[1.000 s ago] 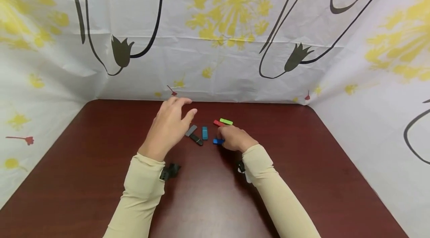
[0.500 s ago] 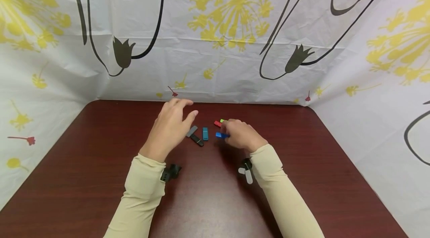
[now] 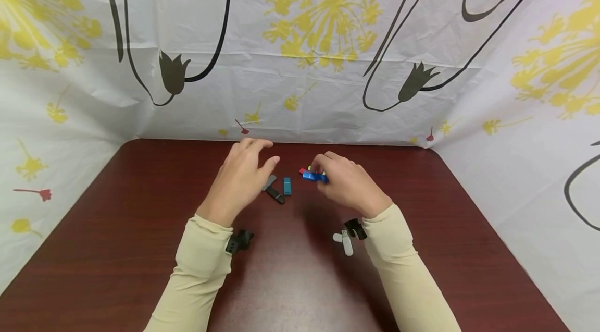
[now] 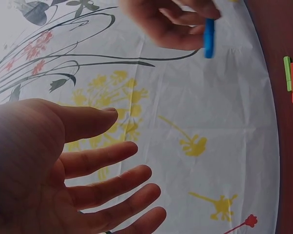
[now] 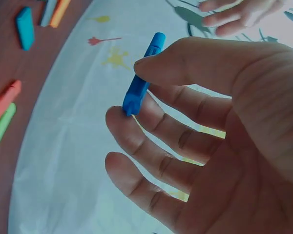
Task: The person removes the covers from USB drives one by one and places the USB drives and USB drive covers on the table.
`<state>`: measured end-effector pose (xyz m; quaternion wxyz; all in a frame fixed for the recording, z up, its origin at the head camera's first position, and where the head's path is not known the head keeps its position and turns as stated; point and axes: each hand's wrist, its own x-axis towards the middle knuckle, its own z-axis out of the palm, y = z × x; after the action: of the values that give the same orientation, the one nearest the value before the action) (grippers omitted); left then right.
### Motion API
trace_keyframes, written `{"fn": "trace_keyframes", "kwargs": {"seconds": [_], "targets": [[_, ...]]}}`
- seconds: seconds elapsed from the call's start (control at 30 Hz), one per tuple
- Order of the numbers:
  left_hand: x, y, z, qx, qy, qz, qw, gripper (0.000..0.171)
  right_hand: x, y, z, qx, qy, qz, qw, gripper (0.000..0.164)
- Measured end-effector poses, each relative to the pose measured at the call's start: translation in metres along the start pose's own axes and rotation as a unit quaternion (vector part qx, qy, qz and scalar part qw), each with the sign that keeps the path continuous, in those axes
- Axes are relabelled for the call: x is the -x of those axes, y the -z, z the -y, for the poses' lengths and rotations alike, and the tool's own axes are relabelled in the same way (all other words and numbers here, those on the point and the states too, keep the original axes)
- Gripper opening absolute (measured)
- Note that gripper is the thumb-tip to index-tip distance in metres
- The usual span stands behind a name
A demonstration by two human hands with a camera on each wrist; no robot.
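My right hand point(image 3: 344, 181) pinches a blue USB stick point(image 5: 139, 83) between thumb and fingertips, raised above the table. In the right wrist view its capped end points up and its small loop end points down. A red USB stick point(image 5: 6, 100) and a lime green one point(image 5: 3, 124) lie side by side, partly hidden behind the blue stick in the head view. My left hand point(image 3: 241, 178) hovers with its fingers spread and nothing held. Near its thumb lie a grey stick point(image 3: 269, 182), a black one point(image 3: 275, 195) and a teal one point(image 3: 287, 186).
A white USB stick point(image 3: 347, 244) with its cap point(image 3: 337, 237) beside it lies under my right wrist. An orange stick point(image 5: 60, 12) shows next to the grey one in the right wrist view. A patterned cloth point(image 3: 300, 97) stands behind the dark red table point(image 3: 140, 269).
My right hand has picked the blue USB stick up off the table and lifted it, moving slightly right and away. The white stick has come into view. My left hand has barely moved.
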<state>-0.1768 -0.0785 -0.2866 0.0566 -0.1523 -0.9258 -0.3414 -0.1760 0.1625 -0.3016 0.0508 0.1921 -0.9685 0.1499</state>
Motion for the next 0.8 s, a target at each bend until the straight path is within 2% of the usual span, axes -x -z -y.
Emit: {"fn": "trace_keyframes", "kwargs": {"seconds": [0.47,0.6,0.8], "targets": [[0.001,-0.005,-0.005,-0.003,-0.028,0.032,0.9991,0.046,0.018,0.019,0.013,0.019,0.035,-0.059,0.997,0.020],[0.002,-0.006,-0.006,-0.010,-0.047,0.039,0.9981,0.048,0.018,0.019,0.016,0.010,0.040,-0.070,0.997,0.020],[0.001,-0.009,-0.008,-0.021,-0.096,0.049,0.9939,0.049,0.018,0.021,0.016,0.008,0.046,-0.084,0.995,0.021]]}}
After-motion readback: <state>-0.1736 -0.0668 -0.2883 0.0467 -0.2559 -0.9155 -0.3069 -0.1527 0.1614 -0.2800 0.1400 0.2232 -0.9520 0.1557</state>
